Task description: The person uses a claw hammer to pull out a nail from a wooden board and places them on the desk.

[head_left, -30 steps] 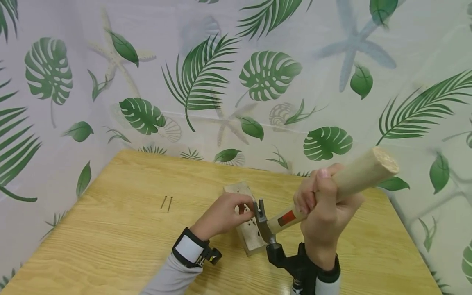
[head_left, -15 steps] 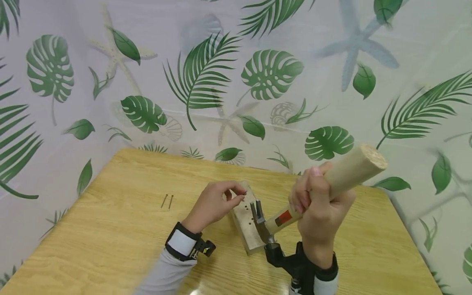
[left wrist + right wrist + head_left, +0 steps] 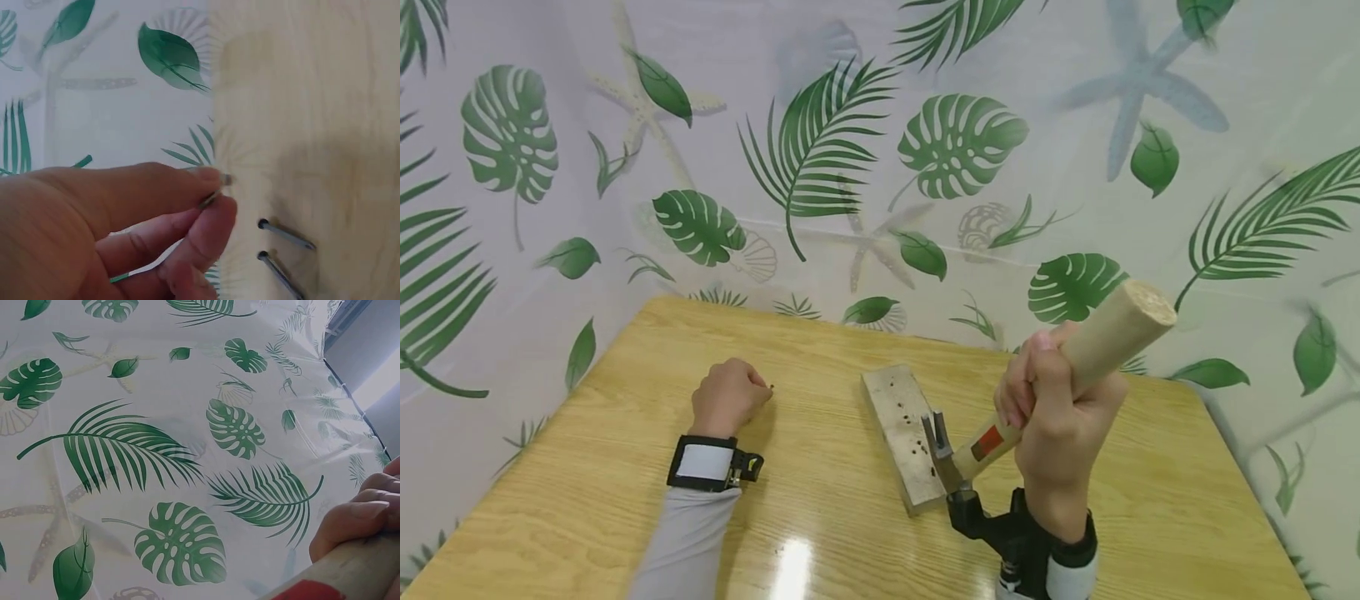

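Note:
In the head view my left hand point(image 3: 726, 400) is over the left part of the table, and its thumb and finger pinch a small nail point(image 3: 209, 199), mostly covered by the fingers. Two more nails, one nail point(image 3: 286, 234) above another nail point(image 3: 280, 273), lie on the table near that hand in the left wrist view; in the head view the hand hides them. My right hand point(image 3: 1060, 417) grips a claw hammer point(image 3: 1116, 337) by its thick wooden handle, butt end up. Its metal claw head points down, in front of the right edge of a pale wooden block point(image 3: 891, 417) with several dark holes or marks.
The wood-grain table point(image 3: 820, 500) carries the block near its middle. Behind it hangs a white sheet point(image 3: 700, 158) printed with green leaves and starfish. Black straps with camera mounts sit on both wrists.
My left hand has left the block and moved left, to where the two nails lie, with the small nail in its pinch. The right hand and hammer stay nearly in place.

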The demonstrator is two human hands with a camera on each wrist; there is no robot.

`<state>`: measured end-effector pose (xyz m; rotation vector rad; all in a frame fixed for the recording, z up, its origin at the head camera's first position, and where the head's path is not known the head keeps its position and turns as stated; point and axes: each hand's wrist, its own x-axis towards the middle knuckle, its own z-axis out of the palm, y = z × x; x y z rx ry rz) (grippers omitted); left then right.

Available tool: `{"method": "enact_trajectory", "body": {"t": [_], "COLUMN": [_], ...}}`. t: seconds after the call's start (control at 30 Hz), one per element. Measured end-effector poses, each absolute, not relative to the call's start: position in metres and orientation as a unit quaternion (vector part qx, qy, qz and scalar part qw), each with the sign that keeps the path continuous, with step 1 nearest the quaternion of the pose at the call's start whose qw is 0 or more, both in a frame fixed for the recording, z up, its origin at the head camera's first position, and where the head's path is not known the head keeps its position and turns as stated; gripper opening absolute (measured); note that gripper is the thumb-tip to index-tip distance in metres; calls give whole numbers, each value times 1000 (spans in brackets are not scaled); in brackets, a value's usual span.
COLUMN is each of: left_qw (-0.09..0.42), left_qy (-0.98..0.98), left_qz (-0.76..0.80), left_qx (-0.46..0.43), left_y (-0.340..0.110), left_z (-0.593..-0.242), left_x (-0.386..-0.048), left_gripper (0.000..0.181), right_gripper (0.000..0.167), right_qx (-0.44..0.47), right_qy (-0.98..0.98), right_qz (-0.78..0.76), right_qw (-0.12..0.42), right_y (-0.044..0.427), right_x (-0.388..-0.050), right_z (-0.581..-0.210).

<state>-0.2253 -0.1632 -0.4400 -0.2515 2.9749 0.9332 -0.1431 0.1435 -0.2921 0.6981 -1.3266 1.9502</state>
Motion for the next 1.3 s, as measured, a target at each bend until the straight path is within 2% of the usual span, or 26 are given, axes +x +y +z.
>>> {"method": "enact_trajectory", "body": {"t": [0.17, 0.43, 0.73, 0.83, 0.9, 1.07, 1.2, 1.3], "left_qw": [22, 28, 6, -2, -5, -10, -6, 5], "left_qy": [955, 958, 956, 955, 955, 956, 956, 955], "left_qz": [280, 258, 270, 280, 280, 287, 291, 293], "left_qx": [-96, -120, -113, -102, -93, -61, -43, -36], "left_y": [-164, -158, -158, -156, -154, -147, -142, -139], "left_z": [-449, -454, -445, -440, -438, -434, -434, -436], "left_x": [-227, -227, -226, -226, -226, -229, -229, -228], "left_gripper": [37, 46, 43, 43, 42, 36, 32, 34], "right_gripper": [31, 34, 41, 38, 34, 41, 44, 46], "right_qx": [268, 255, 225, 182, 119, -4, 2, 35], "right_qy": [-525, -556, -587, -624, -666, -730, -748, -751], "right_qz": [738, 726, 717, 702, 681, 646, 645, 647], "right_qw": [329, 313, 302, 290, 281, 222, 156, 125], "right_y": [147, 157, 185, 196, 203, 220, 234, 244], "right_x": [-143, -141, -142, -139, -136, -135, -145, -154], "right_z": [-293, -293, -298, -300, -301, -305, -322, -337]}}
